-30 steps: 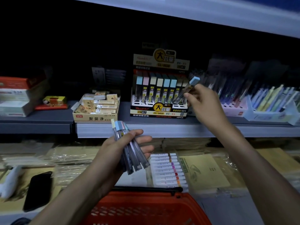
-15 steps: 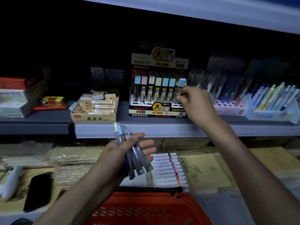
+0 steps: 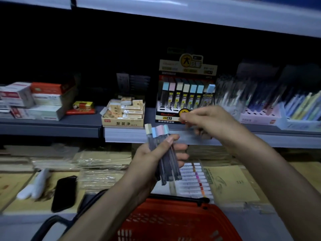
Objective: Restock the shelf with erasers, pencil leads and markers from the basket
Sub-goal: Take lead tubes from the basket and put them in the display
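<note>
Item 1: left hand [image 3: 152, 159], centre of view, closed around a bundle of pencil lead tubes [image 3: 163, 153]. The tubes stand nearly upright, pastel caps up, just below the front edge of the shelf [image 3: 135, 134].

Item 2: right hand [image 3: 208, 119], in front of the shelf edge, just right of and above the bundle. Fingers loosely curled and blurred; whether it holds anything cannot be told.

Item 3: lead display box [image 3: 186, 94], on the shelf, far centre. A row of upright tubes with blue, pink and cream caps; one blue-capped tube at the right end leans slightly.

Item 4: eraser box [image 3: 124, 115], on the shelf, just left of the display box, open-topped and filled with wrapped erasers.

Item 5: pen trays [image 3: 278, 110], on the shelf, right of the display box.

Item 6: red basket [image 3: 173, 221], near bottom centre, black handle across its far rim.

Item 7: marker set [image 3: 194, 180], lower level, just beyond the basket, partly hidden by the bundle.

Item 8: black phone [image 3: 64, 193], lower level, left.
</note>
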